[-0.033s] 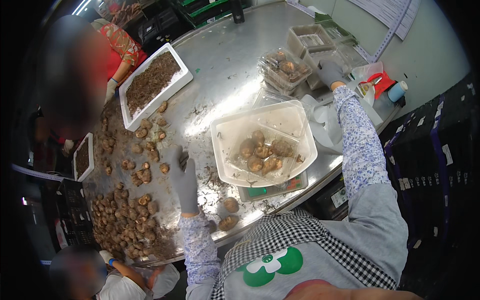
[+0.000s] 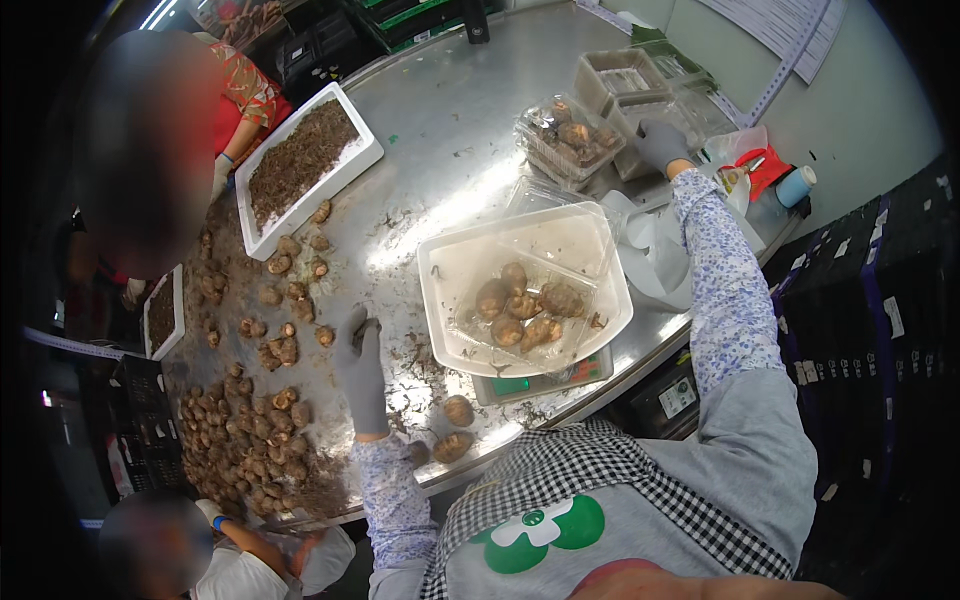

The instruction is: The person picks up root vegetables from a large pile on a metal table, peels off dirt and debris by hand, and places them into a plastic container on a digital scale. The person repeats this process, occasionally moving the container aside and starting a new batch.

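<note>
Pale wall [image 2: 880, 90] behind a stainless-steel counter [image 2: 430, 120]; picture corners lost in black. Black stacked crates [image 2: 850, 330] off the right edge, detail dim. Heap of brown, rough-skinned tubers [image 2: 245, 430] at the near left corner, lower ones buried.

White rectangular foam box [image 2: 355, 165] toward the left edge: brown fibrous debris inside. White shallow plastic tub [image 2: 431, 300] by the near edge, covering most of a flat scale [image 2: 555, 379]; green display peeks out. In the tub, a clear hinged plastic box, outline hard to trace, with several larger brown tubers [image 2: 520, 305].

Toward the right edge, a filled clear box [image 2: 570, 135] of tubers beside stacked clear trays [image 2: 622, 78].

Right gray-gloved hand [image 2: 662, 147] at the trays; fingertips hidden, cannot tell whether it grips. Left gray-gloved hand [image 2: 360, 365] between heap and tub: fingers loosely bent, thumb apart, nothing seen in it. Two loose tubers [image 2: 456, 430] at the near edge.
</note>
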Demonstrator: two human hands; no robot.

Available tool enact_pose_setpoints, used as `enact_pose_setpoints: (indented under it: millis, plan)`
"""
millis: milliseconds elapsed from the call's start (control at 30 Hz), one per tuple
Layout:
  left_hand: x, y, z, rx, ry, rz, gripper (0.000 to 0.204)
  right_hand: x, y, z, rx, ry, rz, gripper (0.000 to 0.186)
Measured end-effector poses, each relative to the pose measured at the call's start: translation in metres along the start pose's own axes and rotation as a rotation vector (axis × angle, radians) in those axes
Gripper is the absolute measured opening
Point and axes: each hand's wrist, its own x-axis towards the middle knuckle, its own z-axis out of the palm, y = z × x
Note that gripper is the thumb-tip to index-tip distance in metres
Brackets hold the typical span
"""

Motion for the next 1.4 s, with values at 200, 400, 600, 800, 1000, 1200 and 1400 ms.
enact_pose_setpoints:
  millis: [200, 400, 600, 800, 1000, 1200, 1400]
  plan:
    - [-0.013, -0.024, -0.019, -0.213, -0.048, -0.190, 0.031, 0.029, 0.023, -0.003, 0.030, -0.076, -0.161, 0.029]
    - [-0.008, -0.016, 0.001, -0.288, -0.030, -0.200, 0.027, 0.038, 0.019, -0.017, -0.004, -0.203, -0.187, 0.028]
    - [-0.004, -0.019, 0.010, -0.316, -0.022, -0.202, 0.026, 0.046, 0.030, -0.025, -0.087, -0.256, -0.279, 0.029]
    - [-0.010, -0.023, 0.001, -0.332, 0.056, -0.258, 0.028, 0.042, 0.010, -0.036, -0.152, -0.123, -0.203, 0.029]
    - [-0.011, -0.038, 0.010, -0.379, 0.055, -0.311, 0.027, 0.038, -0.033, -0.027, -0.297, 0.080, -0.181, 0.022]
    - [-0.024, -0.045, -0.008, -0.303, 0.103, -0.288, 0.029, 0.078, -0.049, -0.010, -0.432, 0.093, -0.263, 0.025]
    - [-0.064, -0.065, -0.070, -0.234, 0.214, -0.381, 0.027, 0.117, -0.009, -0.015, -0.466, -0.047, -0.404, 0.027]
